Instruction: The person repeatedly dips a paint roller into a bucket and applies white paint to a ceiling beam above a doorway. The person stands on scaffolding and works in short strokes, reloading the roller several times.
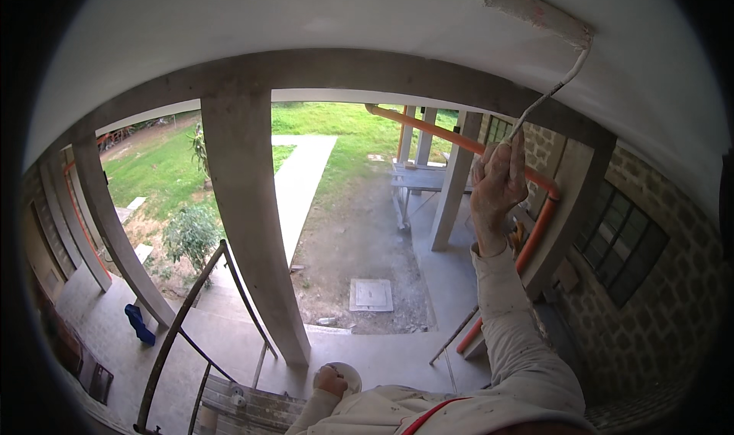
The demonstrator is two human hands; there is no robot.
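Observation:
My right hand (498, 184) is raised at the right, its fingers closed round the handle end of a paint roller (539, 13). The roller's bent wire frame runs up from the fist, and its paint-coated sleeve lies against the white ceiling (367, 22). Low in the middle, close to my body, my left hand (331, 380) is closed on the rim of a round, whitish paint container (351, 376). What is inside the container cannot be made out. A long light sleeve covers my right arm.
A dark metal scaffold frame (177, 332) rises at the lower left beside wooden planks (245, 404). Concrete columns (248, 221) and a beam (321, 69) stand ahead. An orange pipe (436, 129) bends down at the right, near a stone wall (657, 297) with a window (621, 240).

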